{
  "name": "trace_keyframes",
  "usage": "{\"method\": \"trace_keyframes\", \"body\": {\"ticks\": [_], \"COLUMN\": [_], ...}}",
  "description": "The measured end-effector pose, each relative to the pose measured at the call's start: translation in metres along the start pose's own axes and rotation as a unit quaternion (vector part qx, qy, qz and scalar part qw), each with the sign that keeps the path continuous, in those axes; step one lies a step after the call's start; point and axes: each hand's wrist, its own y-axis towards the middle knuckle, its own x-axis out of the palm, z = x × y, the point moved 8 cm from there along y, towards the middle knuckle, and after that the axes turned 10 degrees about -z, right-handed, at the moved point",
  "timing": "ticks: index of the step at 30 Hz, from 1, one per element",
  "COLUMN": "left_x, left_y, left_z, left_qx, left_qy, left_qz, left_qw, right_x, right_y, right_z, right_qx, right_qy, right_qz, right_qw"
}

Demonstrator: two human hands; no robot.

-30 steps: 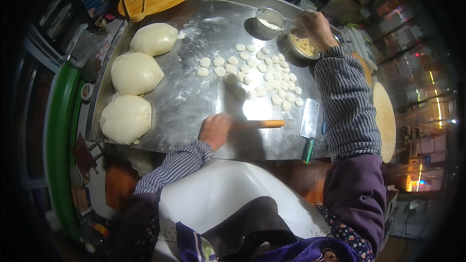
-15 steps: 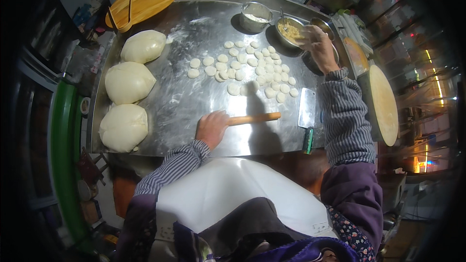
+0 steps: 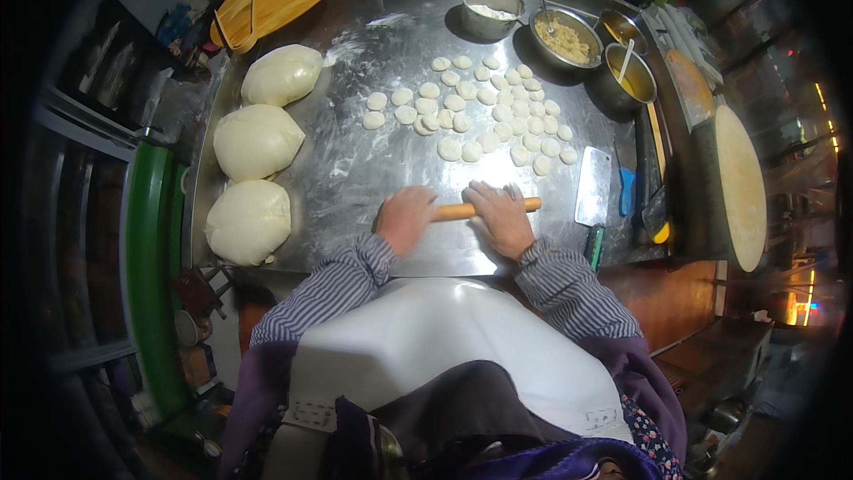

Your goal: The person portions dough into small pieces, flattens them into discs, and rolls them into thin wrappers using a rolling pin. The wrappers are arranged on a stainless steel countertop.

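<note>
one rolling pin (image 3: pixel 456 212) under r. grip (image 3: pixel 500 218) (fingers spread) & l. grip (image 3: pixel 407 218) (can't tell how closed).

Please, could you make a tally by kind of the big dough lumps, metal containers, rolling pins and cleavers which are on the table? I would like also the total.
Big dough lumps: 3
Metal containers: 4
Rolling pin: 1
Cleaver: 1
Total: 9

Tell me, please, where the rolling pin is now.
In the head view, the rolling pin is just right of centre, partly under the right hand and left of the cleaver.
</note>
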Motion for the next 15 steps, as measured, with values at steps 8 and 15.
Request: {"method": "trace_keyframes", "body": {"ticks": [8,15], "left_x": [-0.042,-0.023], "left_y": [0.083,0.100], "left_z": [0.010,-0.001], "left_qx": [0.109,0.022], "left_qy": [0.096,0.080], "left_qz": [0.105,0.105], "left_qw": [0.984,0.991], "right_x": [-0.014,-0.014], "right_y": [-0.025,-0.023], "right_z": [-0.004,0.000], "right_qx": [0.038,0.025], "right_qy": [0.072,0.085], "right_qz": [0.066,0.051], "right_qw": [0.995,0.995]}}
